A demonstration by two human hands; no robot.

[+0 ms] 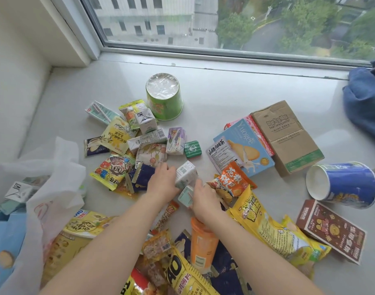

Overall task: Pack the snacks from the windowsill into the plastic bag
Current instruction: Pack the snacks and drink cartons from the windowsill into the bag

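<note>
Many snacks lie scattered on the white windowsill. My left hand grips a small white drink carton at the middle of the pile. Right beside it, my right hand holds a smaller pale-green carton. The white plastic bag stands open at the left edge with cartons and a yellow packet inside. Yellow snack bags and an orange cup lie near my forearms.
A green noodle cup stands upside down at the back. On the right lie a blue cup on its side, a cardboard box, a blue biscuit box and a brown box. Blue cloth sits far right.
</note>
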